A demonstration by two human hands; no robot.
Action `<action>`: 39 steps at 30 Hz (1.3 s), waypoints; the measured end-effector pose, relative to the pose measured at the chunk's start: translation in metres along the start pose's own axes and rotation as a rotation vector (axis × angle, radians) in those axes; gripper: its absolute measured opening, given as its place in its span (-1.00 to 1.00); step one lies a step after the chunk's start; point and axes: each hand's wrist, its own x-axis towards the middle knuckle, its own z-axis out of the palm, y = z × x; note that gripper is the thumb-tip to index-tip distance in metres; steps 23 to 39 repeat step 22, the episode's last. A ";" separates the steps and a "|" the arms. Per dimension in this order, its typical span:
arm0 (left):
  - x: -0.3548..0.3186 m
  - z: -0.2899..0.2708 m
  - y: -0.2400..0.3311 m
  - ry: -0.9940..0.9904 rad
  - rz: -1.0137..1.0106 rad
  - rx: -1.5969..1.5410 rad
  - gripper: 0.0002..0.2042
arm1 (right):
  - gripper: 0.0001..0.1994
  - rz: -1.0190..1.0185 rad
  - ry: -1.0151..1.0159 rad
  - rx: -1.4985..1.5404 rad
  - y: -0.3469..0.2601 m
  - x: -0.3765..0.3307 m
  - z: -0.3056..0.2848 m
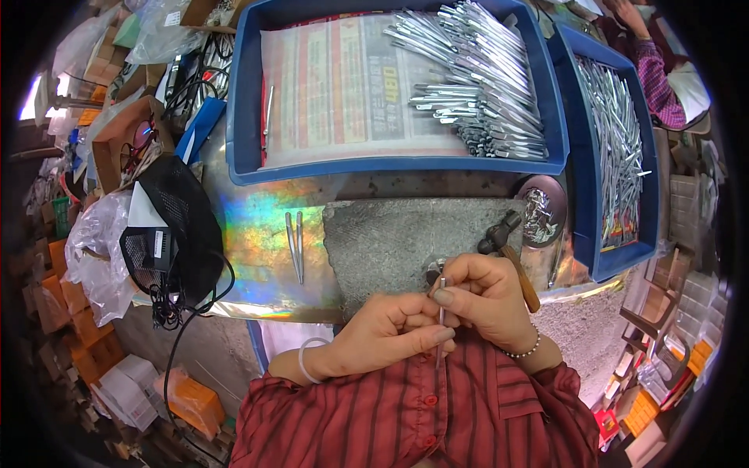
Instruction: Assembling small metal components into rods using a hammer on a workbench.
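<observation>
My left hand (390,337) and my right hand (490,303) meet in front of my chest, at the near edge of a grey slab (390,242). Thumbs and fingers of both are closed on one slim metal strip (442,316), held roughly upright in the picture. Its middle is partly hidden by my fingers. Beside my right hand a hammer (520,279) with a dark head and wooden handle lies on the slab's right side. A small round metal piece (434,271) shows just behind my right fingertips. Two slim metal pieces (295,248) lie together left of the slab.
A blue tray (374,168) with many slim metal pieces (484,86) stands behind the slab; a second blue tray (597,234) is at right. A round dish (559,199) holds small metal bits. A black mesh bag (187,226) and cable are at left. Another person's sleeve (659,82) shows far right.
</observation>
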 end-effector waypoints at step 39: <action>0.020 0.006 -0.004 -0.183 -0.101 0.014 -0.77 | -0.91 0.065 0.057 0.043 -0.002 -0.020 -0.022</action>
